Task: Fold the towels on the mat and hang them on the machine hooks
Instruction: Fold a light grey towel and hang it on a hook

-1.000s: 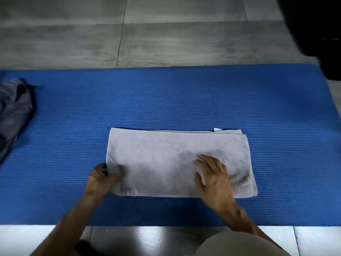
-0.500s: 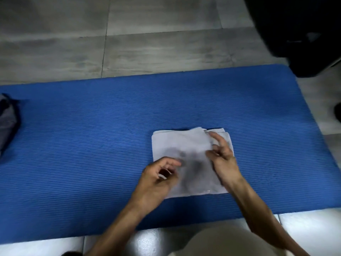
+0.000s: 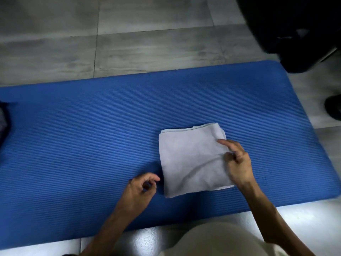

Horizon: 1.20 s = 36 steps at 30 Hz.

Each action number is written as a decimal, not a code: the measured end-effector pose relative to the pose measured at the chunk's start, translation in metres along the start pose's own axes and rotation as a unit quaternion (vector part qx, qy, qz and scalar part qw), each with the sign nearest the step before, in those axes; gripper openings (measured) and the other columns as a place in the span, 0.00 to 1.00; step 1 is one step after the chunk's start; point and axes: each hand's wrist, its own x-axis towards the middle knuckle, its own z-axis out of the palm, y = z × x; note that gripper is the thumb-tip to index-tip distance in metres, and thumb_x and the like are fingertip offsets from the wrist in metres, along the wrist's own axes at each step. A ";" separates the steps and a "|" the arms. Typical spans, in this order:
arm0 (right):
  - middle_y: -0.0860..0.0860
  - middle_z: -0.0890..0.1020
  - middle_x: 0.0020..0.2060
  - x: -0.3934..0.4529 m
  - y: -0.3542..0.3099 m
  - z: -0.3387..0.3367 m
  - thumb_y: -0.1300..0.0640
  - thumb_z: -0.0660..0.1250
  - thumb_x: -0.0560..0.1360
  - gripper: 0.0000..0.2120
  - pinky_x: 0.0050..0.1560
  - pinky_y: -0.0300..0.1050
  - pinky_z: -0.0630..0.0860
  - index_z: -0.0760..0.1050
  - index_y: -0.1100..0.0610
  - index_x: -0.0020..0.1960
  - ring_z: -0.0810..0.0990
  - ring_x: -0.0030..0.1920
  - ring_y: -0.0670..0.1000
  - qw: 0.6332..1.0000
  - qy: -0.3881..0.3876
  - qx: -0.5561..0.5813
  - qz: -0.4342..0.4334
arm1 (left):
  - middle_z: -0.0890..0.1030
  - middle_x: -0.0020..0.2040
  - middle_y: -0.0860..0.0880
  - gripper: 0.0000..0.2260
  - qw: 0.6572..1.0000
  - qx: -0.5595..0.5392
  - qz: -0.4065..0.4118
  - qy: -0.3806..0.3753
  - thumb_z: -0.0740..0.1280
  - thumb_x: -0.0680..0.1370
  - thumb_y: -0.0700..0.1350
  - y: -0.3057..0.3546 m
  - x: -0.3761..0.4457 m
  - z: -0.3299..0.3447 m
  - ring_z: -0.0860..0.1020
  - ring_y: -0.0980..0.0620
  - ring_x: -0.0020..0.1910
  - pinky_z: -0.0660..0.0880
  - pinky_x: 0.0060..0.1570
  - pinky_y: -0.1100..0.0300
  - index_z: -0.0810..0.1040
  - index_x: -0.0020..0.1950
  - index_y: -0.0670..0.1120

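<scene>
A light grey towel [image 3: 191, 159] lies folded into a thick square on the blue mat [image 3: 92, 135], right of the mat's middle. My right hand [image 3: 238, 161] is at the towel's right edge: the index finger points out over the cloth, while the thumb and other fingers pinch the edge, and a crease runs toward them. My left hand [image 3: 140, 189] is just off the towel's lower left corner, above the mat. Its fingers are loosely curled and hold nothing.
A dark grey cloth [image 3: 2, 122] lies at the mat's far left edge. A large black machine base [image 3: 295, 34] fills the top right corner, beyond the mat. A dark object [image 3: 334, 108] sits on the tiles at the right. Grey floor tiles [image 3: 129, 34] surround the mat.
The long towel was folded over from the left into a square. My left hand has let go and drawn back to the left; my right hand shifted to the right edge.
</scene>
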 end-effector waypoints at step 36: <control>0.47 0.79 0.38 0.015 -0.168 -0.038 0.55 0.64 0.69 0.03 0.39 0.48 0.74 0.72 0.51 0.43 0.78 0.40 0.49 0.823 -0.466 -0.319 -0.052 | 0.75 0.64 0.60 0.34 0.973 -0.030 0.174 -0.146 0.80 0.64 0.51 0.084 0.012 -0.035 0.72 0.59 0.65 0.71 0.64 0.59 0.70 0.67 0.55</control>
